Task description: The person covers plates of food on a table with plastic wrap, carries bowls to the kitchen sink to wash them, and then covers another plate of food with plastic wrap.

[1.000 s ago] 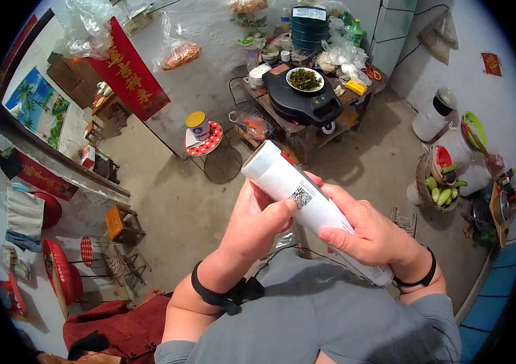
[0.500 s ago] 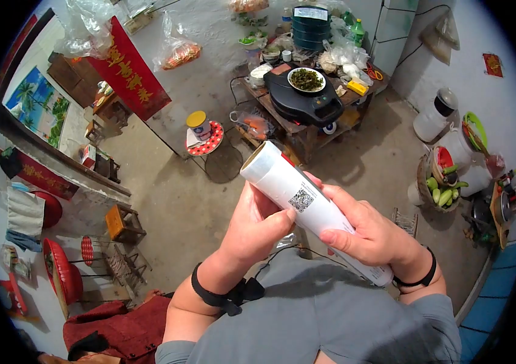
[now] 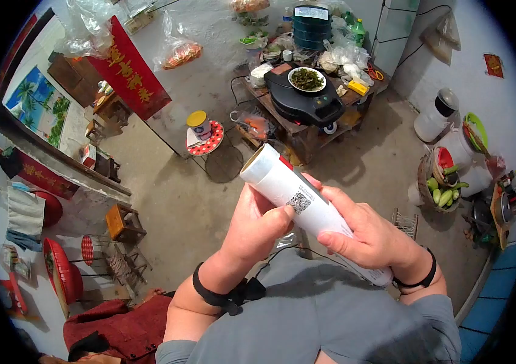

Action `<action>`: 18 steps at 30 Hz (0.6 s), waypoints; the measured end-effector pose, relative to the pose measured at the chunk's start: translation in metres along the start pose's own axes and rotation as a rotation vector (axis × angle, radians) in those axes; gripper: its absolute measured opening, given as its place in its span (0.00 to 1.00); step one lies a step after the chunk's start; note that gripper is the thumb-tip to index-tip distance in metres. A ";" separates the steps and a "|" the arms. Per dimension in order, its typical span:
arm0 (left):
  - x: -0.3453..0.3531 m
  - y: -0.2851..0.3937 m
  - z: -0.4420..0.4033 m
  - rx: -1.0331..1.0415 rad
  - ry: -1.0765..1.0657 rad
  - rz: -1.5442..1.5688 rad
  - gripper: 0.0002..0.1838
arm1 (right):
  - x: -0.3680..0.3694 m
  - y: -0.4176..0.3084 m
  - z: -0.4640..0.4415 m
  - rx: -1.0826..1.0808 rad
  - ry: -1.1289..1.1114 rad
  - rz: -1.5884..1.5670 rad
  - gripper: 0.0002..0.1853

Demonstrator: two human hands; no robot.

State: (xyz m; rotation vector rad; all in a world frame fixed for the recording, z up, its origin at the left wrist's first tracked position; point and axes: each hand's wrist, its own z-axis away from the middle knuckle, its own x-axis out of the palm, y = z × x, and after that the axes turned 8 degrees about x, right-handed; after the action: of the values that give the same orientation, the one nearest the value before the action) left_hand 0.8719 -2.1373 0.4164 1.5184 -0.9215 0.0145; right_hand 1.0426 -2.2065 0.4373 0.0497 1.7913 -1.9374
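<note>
Left hand [image 3: 254, 225] cups a tilted white roll [image 3: 312, 209]; right hand [image 3: 370, 233] grips lower.

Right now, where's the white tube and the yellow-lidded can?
White tube [image 3: 317, 219]: head view, about halfway along its side.
Yellow-lidded can [image 3: 202, 130]: head view, on its curved body.

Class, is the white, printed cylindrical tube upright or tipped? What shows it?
Tipped: the tube slants diagonally in the left hand and right hand, lower end by the grey fabric shirt.
</note>
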 end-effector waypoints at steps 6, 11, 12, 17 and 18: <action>-0.001 0.001 -0.003 -0.008 -0.008 0.074 0.21 | 0.001 0.001 -0.002 -0.030 0.023 0.006 0.30; -0.003 0.002 -0.002 -0.049 -0.006 0.020 0.23 | 0.000 0.001 -0.004 -0.023 0.017 0.012 0.30; -0.001 0.003 -0.002 -0.048 -0.006 0.020 0.23 | 0.000 0.001 -0.004 -0.034 0.019 0.015 0.30; 0.001 0.007 -0.002 -0.052 0.006 0.018 0.23 | -0.001 0.000 -0.005 -0.006 0.012 -0.029 0.30; 0.000 0.006 -0.003 -0.052 0.007 0.018 0.23 | -0.001 0.002 -0.005 -0.031 0.021 -0.010 0.30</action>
State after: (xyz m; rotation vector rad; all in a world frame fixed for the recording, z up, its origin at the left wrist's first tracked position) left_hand 0.8698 -2.1344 0.4222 1.4613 -0.9236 0.0093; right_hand 1.0424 -2.2013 0.4351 0.0509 1.8381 -1.9230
